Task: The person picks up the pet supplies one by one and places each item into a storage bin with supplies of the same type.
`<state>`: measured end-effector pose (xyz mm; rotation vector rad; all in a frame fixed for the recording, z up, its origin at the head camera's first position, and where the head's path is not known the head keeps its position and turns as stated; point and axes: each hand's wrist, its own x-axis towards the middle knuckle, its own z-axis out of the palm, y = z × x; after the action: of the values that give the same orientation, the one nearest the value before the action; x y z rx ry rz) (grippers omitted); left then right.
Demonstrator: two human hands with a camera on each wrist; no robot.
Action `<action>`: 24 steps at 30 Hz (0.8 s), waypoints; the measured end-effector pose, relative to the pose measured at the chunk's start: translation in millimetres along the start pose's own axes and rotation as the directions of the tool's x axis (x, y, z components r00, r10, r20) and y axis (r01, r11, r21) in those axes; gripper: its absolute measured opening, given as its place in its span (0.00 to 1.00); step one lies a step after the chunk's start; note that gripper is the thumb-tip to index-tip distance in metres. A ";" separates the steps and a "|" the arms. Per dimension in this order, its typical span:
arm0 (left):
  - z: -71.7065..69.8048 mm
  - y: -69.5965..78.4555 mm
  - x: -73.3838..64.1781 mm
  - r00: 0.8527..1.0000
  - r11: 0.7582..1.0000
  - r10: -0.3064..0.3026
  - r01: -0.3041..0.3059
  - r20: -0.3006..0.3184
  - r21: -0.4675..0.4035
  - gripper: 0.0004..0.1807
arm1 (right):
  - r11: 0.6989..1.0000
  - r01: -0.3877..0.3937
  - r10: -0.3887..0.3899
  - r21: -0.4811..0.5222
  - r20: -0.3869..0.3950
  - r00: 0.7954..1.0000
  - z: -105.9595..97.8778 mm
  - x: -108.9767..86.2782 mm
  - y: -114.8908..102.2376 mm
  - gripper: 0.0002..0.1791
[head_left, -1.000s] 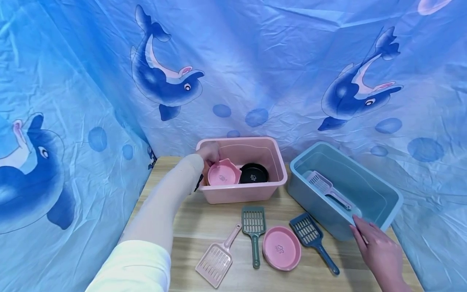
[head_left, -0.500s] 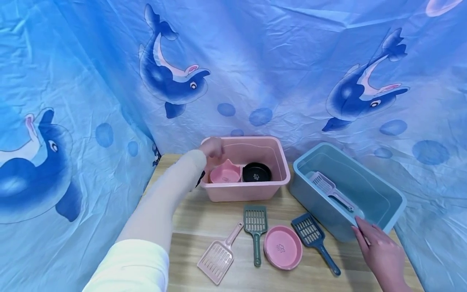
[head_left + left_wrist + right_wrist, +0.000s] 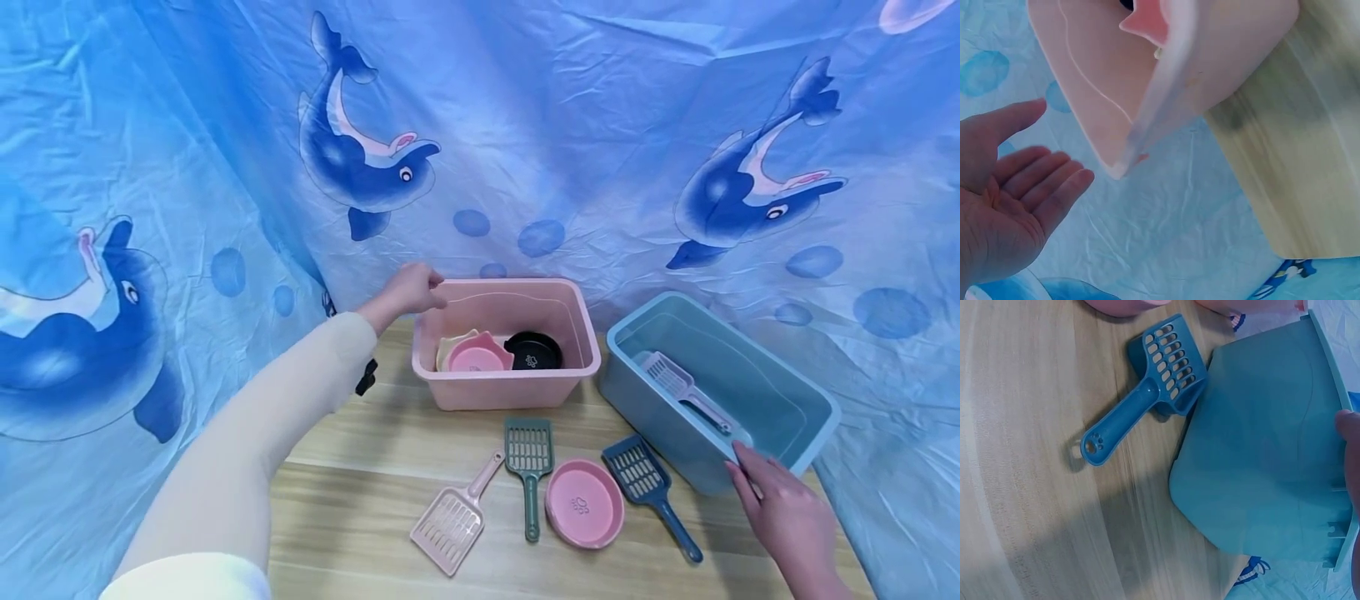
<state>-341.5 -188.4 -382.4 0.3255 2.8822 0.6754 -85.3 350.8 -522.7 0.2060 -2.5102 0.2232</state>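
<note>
your left hand (image 3: 411,287) held nothing: its fingers were loosely bent, the thumb well apart from them, by the rear left corner of the pink bin (image 3: 510,396). the fingers of your right hand (image 3: 791,517) were clamped on the near rim of the blue bin (image 3: 652,417), close to its right end, probably to steady it.

inside the pink bin, a pointed pink dish (image 3: 480,357) partly covered a cream dish (image 3: 447,345), with a black dish (image 3: 534,352) just to their right; the overlap likely saved floor space. a lilac scoop (image 3: 686,390) lay lengthwise in the blue bin, the way a long tool fits best.

nearer you, a pale pink scoop (image 3: 457,512), a green scoop (image 3: 530,479), a round pink dish (image 3: 585,504) and a navy scoop (image 3: 652,492) lay side by side, the navy one tucked so near the blue bin's wall that i could not tell whether they touched.

the tabletop (image 3: 337,500) gave you most room to the left; the curtain (image 3: 487,125) behind the bins and the table's right edge left less.
</note>
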 end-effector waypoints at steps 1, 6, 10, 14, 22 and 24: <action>0.1 -3.3 -4.2 1.000 1.000 0.001 -0.002 -0.021 -0.005 0.34 | 1.000 -0.003 0.003 -0.004 0.011 1.000 -0.7 1.2 -0.4 0.25; 4.5 -20.1 -25.5 0.994 0.997 -0.043 0.037 -0.104 -0.063 0.36 | 1.000 0.014 -0.014 -0.002 0.025 1.000 -3.5 8.3 0.3 0.24; 12.3 -28.6 -45.5 0.986 0.982 -0.118 0.098 -0.118 -0.161 0.41 | 0.998 0.051 -0.051 0.031 0.004 0.999 -4.4 15.8 -0.8 0.26; 29.2 -34.2 -62.6 0.973 0.930 -0.220 0.187 -0.072 -0.317 0.43 | 0.996 0.071 -0.071 0.053 0.013 0.997 -5.6 24.8 -7.9 0.27; 72.1 -43.4 -77.8 0.921 0.624 -0.390 0.261 -0.004 -0.736 0.40 | 0.978 0.193 -0.192 0.084 -0.021 0.981 -4.6 48.6 -30.3 0.51; 80.5 -44.2 -80.8 0.912 0.578 -0.409 0.243 -0.019 -0.779 0.38 | 0.972 0.216 -0.216 0.097 -0.010 0.976 -4.1 55.1 -37.2 0.51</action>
<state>-254.7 -213.3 -464.8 -0.4191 2.3688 1.8140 -120.1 310.2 -483.0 0.5155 -2.4558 0.2563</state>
